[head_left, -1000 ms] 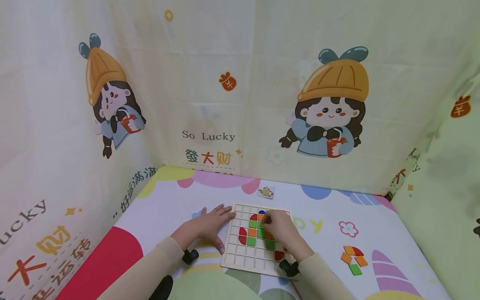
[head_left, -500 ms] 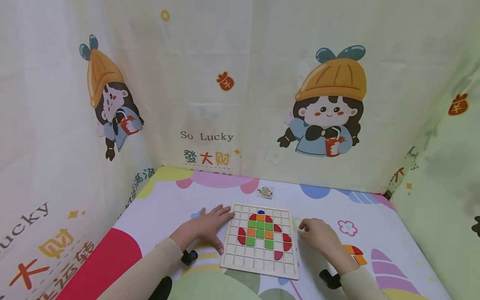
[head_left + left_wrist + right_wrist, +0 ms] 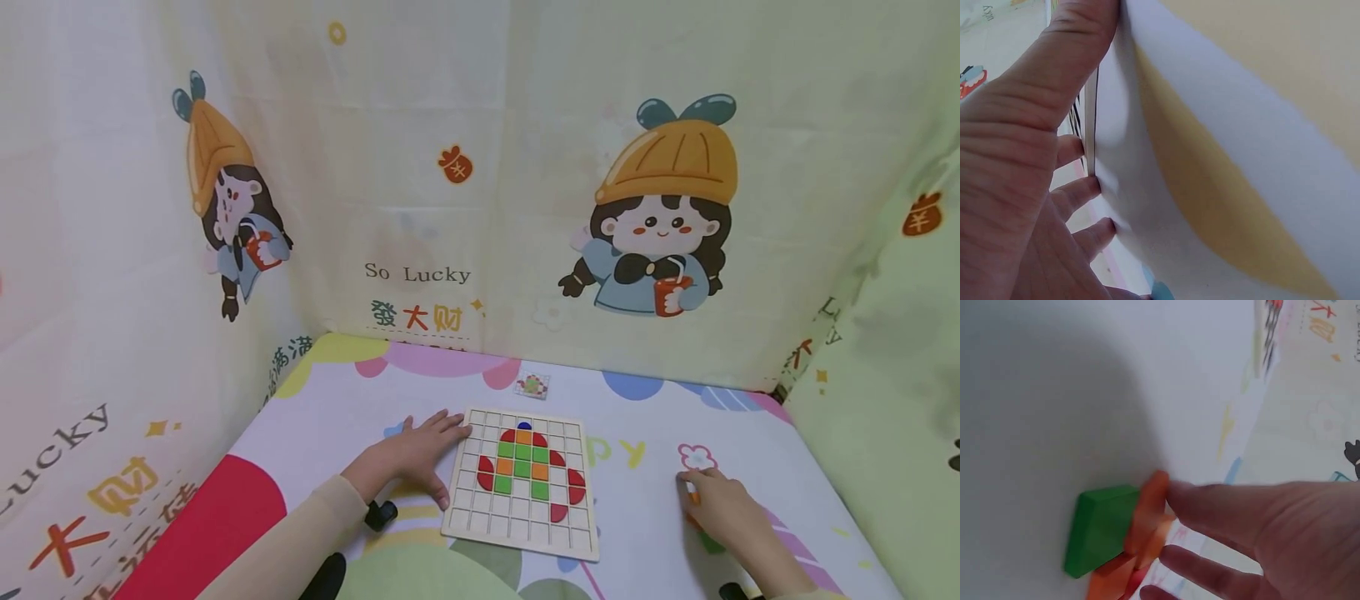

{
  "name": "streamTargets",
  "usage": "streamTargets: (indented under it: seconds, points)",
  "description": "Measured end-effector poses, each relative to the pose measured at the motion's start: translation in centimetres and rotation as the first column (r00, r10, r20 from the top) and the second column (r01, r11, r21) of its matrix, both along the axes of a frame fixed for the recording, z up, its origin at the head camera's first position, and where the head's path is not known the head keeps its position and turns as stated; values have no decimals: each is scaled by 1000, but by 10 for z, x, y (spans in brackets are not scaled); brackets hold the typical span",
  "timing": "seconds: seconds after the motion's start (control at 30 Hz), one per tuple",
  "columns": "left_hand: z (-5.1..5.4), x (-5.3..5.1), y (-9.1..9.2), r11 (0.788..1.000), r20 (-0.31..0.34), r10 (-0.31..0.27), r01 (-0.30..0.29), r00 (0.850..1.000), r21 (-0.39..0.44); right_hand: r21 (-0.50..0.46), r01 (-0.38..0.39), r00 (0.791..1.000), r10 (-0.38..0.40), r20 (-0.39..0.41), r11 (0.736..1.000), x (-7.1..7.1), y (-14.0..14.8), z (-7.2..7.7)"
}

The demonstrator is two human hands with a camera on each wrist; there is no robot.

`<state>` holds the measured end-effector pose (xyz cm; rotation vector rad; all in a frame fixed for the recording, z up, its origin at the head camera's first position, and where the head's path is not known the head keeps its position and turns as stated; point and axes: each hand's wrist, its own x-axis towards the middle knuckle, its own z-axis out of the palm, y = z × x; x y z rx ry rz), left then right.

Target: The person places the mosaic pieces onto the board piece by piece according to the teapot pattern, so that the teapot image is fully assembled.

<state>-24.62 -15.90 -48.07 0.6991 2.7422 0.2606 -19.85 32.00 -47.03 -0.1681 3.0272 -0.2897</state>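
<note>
My left hand [image 3: 408, 454] lies with spread fingers at the left edge of a wooden grid board [image 3: 480, 521]. In the left wrist view, the fingertips [image 3: 1089, 185] touch the board's side. Red quarter-round, green and orange square pieces and a blue piece [image 3: 524, 426] sit in the board's cells. At the right, my right hand [image 3: 723, 508] reaches over a small group of loose pieces and partly hides them. In the right wrist view, its thumb is against an orange tile [image 3: 1149, 509], fingers extended. Beside that tile are a green tile [image 3: 1100, 528] and a red piece [image 3: 1137, 582].
A small picture card [image 3: 532, 384] lies behind the board. The table has a printed cloth [image 3: 637, 517], and patterned curtains [image 3: 525, 208] stand behind it and at both sides.
My right hand has moved right, from over the board to the loose pieces, uncovering the board's upper right pieces. The left hand has stayed at the board's edge.
</note>
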Motion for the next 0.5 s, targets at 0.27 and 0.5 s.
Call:
streamTargets:
  seconds: [0.27,0.5]
  points:
    - [1,0,0,1000,-2,3,-3,1000,1,-81,8,1000,-10,-26,997,-4,13,-4]
    - [0,0,1,1000,6,6,-6,1000,-1,-148,34,999,-38,-24,988,-6,14,1]
